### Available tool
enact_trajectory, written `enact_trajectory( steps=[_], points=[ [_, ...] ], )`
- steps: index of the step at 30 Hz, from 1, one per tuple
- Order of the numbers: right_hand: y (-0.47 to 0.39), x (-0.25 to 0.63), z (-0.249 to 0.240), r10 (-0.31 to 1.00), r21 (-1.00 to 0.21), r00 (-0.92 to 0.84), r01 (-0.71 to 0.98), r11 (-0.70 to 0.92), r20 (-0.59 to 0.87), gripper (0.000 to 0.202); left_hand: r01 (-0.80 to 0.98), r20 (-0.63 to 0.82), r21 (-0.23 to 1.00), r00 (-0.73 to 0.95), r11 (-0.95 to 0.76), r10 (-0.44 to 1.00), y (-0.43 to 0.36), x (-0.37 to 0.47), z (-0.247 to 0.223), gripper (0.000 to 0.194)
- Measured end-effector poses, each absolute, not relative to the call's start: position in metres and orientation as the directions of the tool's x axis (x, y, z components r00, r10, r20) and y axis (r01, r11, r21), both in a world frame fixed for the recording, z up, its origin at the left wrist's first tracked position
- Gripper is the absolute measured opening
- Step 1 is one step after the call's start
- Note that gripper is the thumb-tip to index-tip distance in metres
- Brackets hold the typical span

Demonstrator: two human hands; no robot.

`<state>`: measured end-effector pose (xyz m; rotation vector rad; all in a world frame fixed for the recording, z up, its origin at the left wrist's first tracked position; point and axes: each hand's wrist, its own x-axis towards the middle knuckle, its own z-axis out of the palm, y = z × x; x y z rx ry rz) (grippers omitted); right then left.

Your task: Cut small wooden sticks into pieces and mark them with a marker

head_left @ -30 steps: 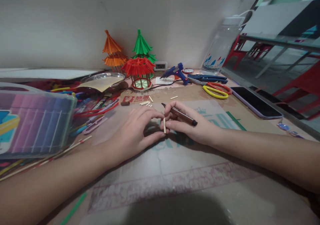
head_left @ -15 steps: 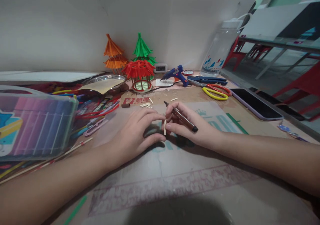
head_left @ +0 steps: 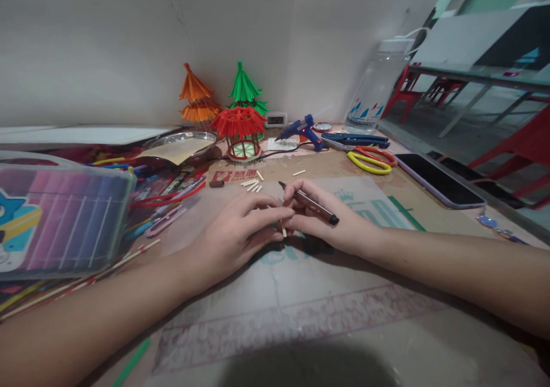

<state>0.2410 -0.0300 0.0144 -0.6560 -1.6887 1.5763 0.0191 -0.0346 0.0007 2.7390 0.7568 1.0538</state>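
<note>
Centre frame: left hand (head_left: 234, 223) meets right hand (head_left: 337, 212) at stick (head_left: 284, 233), left's grip unclear, right clasping marker (head_left: 310, 203); stick likely light, stiff; pinch ends.

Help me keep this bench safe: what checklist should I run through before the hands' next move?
1. Marker in the right hand: ok, held.
2. Marker uncapped: ok, its dark tip is bare.
3. Left hand gripping the stick piece firmly: cannot tell, fingers hide most of it.
4. Loose pieces in sight: ok, they lie beyond the hands.
5. Glue gun light off: not ok, a red light shows.
6. Scissors clear of both hands: ok, lying apart.
</note>
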Motion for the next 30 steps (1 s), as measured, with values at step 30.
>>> enact_trajectory(
  steps=[30],
  points=[
    [-0.034,0.241,0.016,0.796,-0.988,-0.586,-0.115,0.099,0.149,0.025,0.373,0.245,0.814,0.474,-0.445,0.846,-0.042,0.028,0.024,0.016]
  ],
)
